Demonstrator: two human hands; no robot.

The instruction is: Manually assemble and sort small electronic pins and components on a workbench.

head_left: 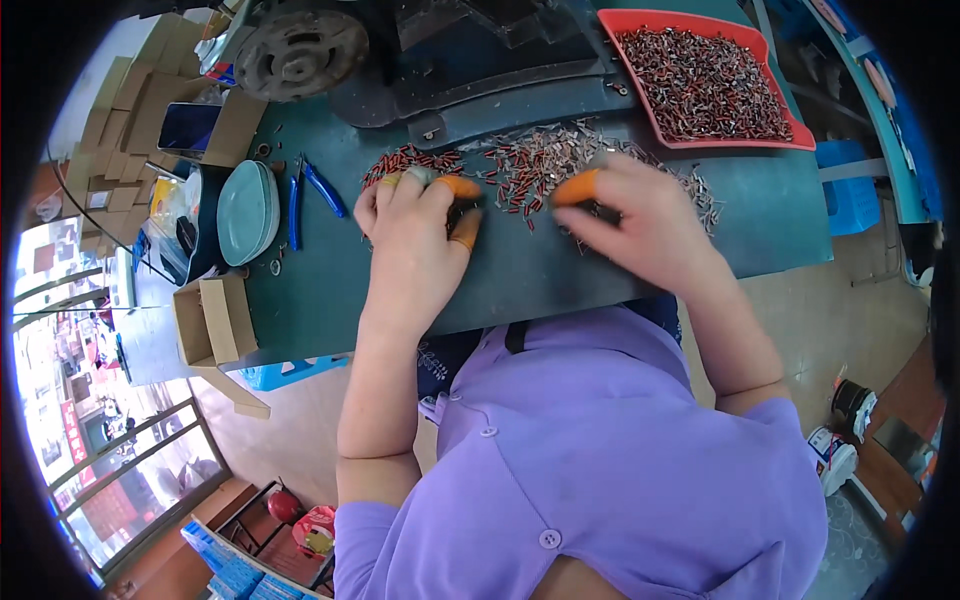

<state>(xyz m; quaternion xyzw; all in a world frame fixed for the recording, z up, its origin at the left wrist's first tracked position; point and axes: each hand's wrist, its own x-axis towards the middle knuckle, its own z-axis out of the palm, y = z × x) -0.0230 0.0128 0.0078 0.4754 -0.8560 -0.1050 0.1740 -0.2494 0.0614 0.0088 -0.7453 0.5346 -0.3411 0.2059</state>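
Observation:
My left hand (418, 215) is at the table's near side, its fingers curled beside a pile of small red-sleeved metal pieces (410, 160). Orange and yellow finger covers sit on its fingertips and thumb. Across a narrow gap, my right hand (645, 215) bends over the edge of a looser heap of red and silver pieces (540, 165), an orange cover on its index finger. Thumb and fingers are drawn together on both hands. Something dark shows between them on each side, too small and blurred to name.
A red tray (612, 22) full of similar pieces stands at the back right. Behind the heaps is a dark machine (480, 85). Blue-handled pliers (308, 195), green plates (243, 212) and an open cardboard box (225, 320) occupy the left side of the green table (310, 300).

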